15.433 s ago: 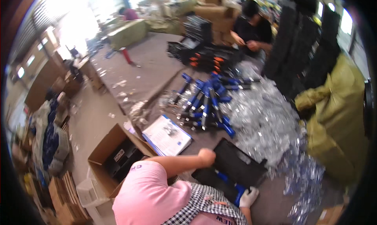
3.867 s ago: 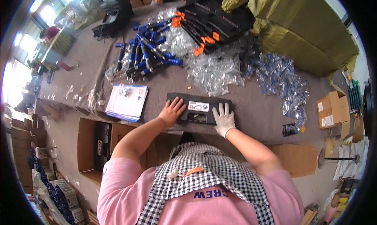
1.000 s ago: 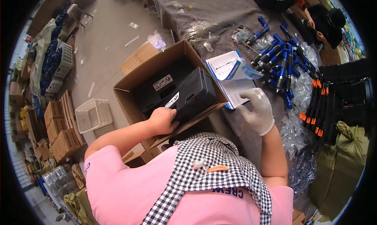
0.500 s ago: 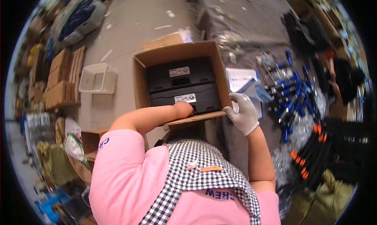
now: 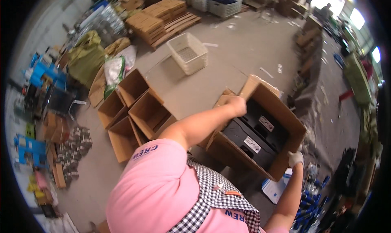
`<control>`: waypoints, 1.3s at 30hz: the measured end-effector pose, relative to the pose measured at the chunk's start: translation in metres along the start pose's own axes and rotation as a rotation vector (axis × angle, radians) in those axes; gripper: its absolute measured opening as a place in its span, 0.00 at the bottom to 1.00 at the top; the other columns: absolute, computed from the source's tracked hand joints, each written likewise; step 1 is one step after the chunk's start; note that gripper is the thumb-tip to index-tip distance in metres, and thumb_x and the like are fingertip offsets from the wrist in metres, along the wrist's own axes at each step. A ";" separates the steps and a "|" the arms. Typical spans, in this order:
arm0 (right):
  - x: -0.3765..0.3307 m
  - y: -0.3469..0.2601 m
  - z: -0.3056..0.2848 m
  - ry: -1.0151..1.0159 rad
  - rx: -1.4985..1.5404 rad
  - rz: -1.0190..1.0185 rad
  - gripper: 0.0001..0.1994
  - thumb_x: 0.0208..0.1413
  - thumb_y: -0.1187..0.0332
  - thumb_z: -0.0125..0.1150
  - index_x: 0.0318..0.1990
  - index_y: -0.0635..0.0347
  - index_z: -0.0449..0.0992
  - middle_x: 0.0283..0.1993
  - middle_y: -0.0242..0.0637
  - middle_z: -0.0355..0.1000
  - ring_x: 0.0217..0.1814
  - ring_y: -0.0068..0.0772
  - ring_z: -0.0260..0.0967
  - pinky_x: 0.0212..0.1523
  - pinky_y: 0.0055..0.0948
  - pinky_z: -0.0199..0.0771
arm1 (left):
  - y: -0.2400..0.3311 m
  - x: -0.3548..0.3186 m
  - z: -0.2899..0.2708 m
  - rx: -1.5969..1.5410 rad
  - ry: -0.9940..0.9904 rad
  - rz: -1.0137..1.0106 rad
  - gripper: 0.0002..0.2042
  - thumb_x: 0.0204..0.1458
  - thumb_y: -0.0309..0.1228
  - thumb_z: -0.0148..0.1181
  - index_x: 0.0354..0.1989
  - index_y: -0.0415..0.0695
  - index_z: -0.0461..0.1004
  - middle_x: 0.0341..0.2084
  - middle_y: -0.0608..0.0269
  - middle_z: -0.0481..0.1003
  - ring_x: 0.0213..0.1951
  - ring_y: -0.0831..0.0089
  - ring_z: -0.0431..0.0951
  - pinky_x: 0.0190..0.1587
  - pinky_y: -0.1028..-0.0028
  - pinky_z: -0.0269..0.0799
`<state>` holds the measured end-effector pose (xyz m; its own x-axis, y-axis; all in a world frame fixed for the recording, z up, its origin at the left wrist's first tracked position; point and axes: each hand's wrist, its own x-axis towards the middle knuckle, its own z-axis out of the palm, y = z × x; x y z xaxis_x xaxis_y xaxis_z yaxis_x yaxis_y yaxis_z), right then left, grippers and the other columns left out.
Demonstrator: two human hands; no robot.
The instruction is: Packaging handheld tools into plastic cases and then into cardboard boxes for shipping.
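Observation:
A brown cardboard box (image 5: 239, 152) stands open in front of me, turned at an angle. Two black plastic cases (image 5: 237, 132) lie side by side in it, each with a white label. My bare left hand (image 5: 237, 106) is closed over the box's far left edge, with a loose flap beside it. On the opposite side, my right hand (image 5: 295, 158), in a white glove, grips the box's right edge; its fingers are partly hidden. Just below the gloved hand, a blue-and-white booklet (image 5: 273, 189) lies on the grey-covered table.
Several open cardboard boxes (image 5: 148, 115) stand on the floor to my left. Beyond them are a white plastic crate (image 5: 187, 54) and stacked cartons on a pallet (image 5: 179, 26). Along my right runs a grey-covered table (image 5: 326, 107). Blue-and-black tools (image 5: 307, 204) lie at its near end.
My view has swung left. My left hand has come out of the box's inside and taken its edge; my right hand has gone from open beside the box to gripping its side.

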<state>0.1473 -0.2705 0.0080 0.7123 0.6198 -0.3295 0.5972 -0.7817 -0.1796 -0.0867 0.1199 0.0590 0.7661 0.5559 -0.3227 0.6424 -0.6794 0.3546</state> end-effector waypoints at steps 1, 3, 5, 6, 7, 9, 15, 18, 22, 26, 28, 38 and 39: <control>0.010 0.024 0.014 0.025 0.063 -0.067 0.15 0.49 0.62 0.65 0.37 0.66 0.80 0.33 0.45 0.79 0.39 0.44 0.77 0.40 0.37 0.75 | -0.006 0.004 0.009 -0.016 0.141 0.071 0.11 0.40 0.31 0.56 0.28 0.39 0.82 0.30 0.43 0.79 0.35 0.51 0.81 0.41 0.60 0.77; 0.006 0.082 0.028 0.083 0.150 -0.188 0.08 0.47 0.70 0.56 0.35 0.50 0.79 0.40 0.50 0.76 0.41 0.55 0.74 0.39 0.43 0.76 | 0.002 0.007 -0.001 0.027 0.042 0.125 0.12 0.40 0.32 0.58 0.30 0.40 0.82 0.33 0.46 0.80 0.38 0.56 0.82 0.41 0.62 0.77; 0.000 0.057 0.021 0.120 -0.315 -0.406 0.07 0.47 0.72 0.58 0.34 0.53 0.79 0.38 0.49 0.77 0.41 0.55 0.75 0.39 0.42 0.75 | -0.012 0.003 -0.009 -0.030 -0.031 0.091 0.13 0.40 0.32 0.59 0.33 0.39 0.82 0.35 0.47 0.80 0.40 0.54 0.81 0.43 0.62 0.77; -0.006 0.052 0.020 0.044 0.067 -0.099 0.07 0.48 0.70 0.61 0.35 0.57 0.79 0.38 0.47 0.78 0.40 0.53 0.75 0.38 0.41 0.75 | -0.011 0.004 -0.018 -0.051 -0.184 0.092 0.14 0.39 0.29 0.58 0.33 0.37 0.82 0.35 0.46 0.80 0.40 0.55 0.81 0.43 0.63 0.77; -0.003 0.039 0.017 -0.034 0.443 0.200 0.08 0.49 0.68 0.63 0.36 0.61 0.79 0.38 0.45 0.78 0.38 0.50 0.76 0.38 0.40 0.75 | -0.021 0.010 -0.019 -0.099 -0.227 0.097 0.14 0.38 0.28 0.58 0.33 0.37 0.82 0.34 0.46 0.80 0.40 0.55 0.81 0.43 0.62 0.77; 0.008 0.002 0.013 -0.055 0.453 0.373 0.12 0.49 0.65 0.66 0.36 0.64 0.79 0.37 0.44 0.78 0.38 0.47 0.75 0.38 0.39 0.75 | -0.042 0.017 -0.024 -0.098 -0.299 0.145 0.14 0.36 0.27 0.57 0.34 0.36 0.81 0.34 0.46 0.80 0.39 0.56 0.82 0.43 0.62 0.77; -0.033 0.077 -0.002 -0.043 0.320 0.950 0.21 0.50 0.59 0.70 0.44 0.66 0.75 0.41 0.43 0.77 0.38 0.40 0.73 0.36 0.38 0.73 | -0.033 0.034 -0.032 -0.119 -0.412 0.411 0.15 0.35 0.28 0.61 0.35 0.40 0.82 0.35 0.50 0.81 0.43 0.57 0.81 0.44 0.61 0.76; -0.005 0.008 0.032 -0.022 0.382 0.579 0.18 0.50 0.65 0.69 0.45 0.64 0.75 0.42 0.40 0.77 0.39 0.39 0.73 0.37 0.37 0.73 | -0.095 0.050 -0.015 -0.252 -0.413 0.287 0.13 0.31 0.27 0.58 0.27 0.37 0.82 0.31 0.43 0.79 0.38 0.53 0.82 0.39 0.60 0.77; -0.014 -0.039 0.015 -0.086 0.428 0.320 0.14 0.58 0.63 0.50 0.46 0.60 0.75 0.39 0.40 0.77 0.38 0.45 0.73 0.41 0.43 0.75 | -0.152 0.048 -0.024 -0.420 -0.362 0.263 0.12 0.36 0.27 0.54 0.25 0.32 0.79 0.30 0.37 0.78 0.37 0.49 0.80 0.41 0.59 0.75; -0.053 -0.030 -0.017 -0.215 0.824 0.552 0.19 0.52 0.64 0.56 0.51 0.64 0.72 0.50 0.44 0.74 0.50 0.39 0.72 0.46 0.31 0.73 | -0.172 0.033 -0.054 -0.450 -0.401 0.347 0.10 0.36 0.27 0.53 0.21 0.32 0.78 0.25 0.37 0.77 0.33 0.47 0.80 0.38 0.58 0.75; -0.035 -0.122 -0.043 -0.284 0.975 0.439 0.18 0.50 0.68 0.59 0.48 0.67 0.73 0.47 0.42 0.75 0.45 0.36 0.74 0.40 0.30 0.74 | -0.204 0.038 -0.049 -0.419 -0.290 0.297 0.10 0.36 0.27 0.54 0.19 0.31 0.77 0.23 0.37 0.76 0.31 0.46 0.80 0.38 0.58 0.76; 0.041 -0.365 -0.151 -0.364 0.780 0.305 0.08 0.47 0.83 0.58 0.35 0.72 0.78 0.31 0.34 0.76 0.28 0.28 0.75 0.28 0.26 0.74 | -0.340 0.050 -0.180 -0.476 -0.484 -0.001 0.11 0.41 0.29 0.55 0.18 0.30 0.75 0.14 0.50 0.74 0.17 0.63 0.75 0.22 0.65 0.72; 0.060 -0.392 -0.153 -0.402 0.760 0.267 0.08 0.47 0.84 0.57 0.36 0.71 0.78 0.32 0.35 0.76 0.29 0.29 0.76 0.29 0.27 0.75 | -0.360 0.051 -0.182 -0.467 -0.489 -0.047 0.10 0.42 0.26 0.55 0.20 0.30 0.75 0.15 0.52 0.74 0.17 0.65 0.75 0.20 0.66 0.71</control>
<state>0.0127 0.0836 0.2006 0.5246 0.4518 -0.7215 -0.0764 -0.8191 -0.5685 -0.2747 0.4800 0.0748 0.7097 0.2246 -0.6678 0.7009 -0.3209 0.6370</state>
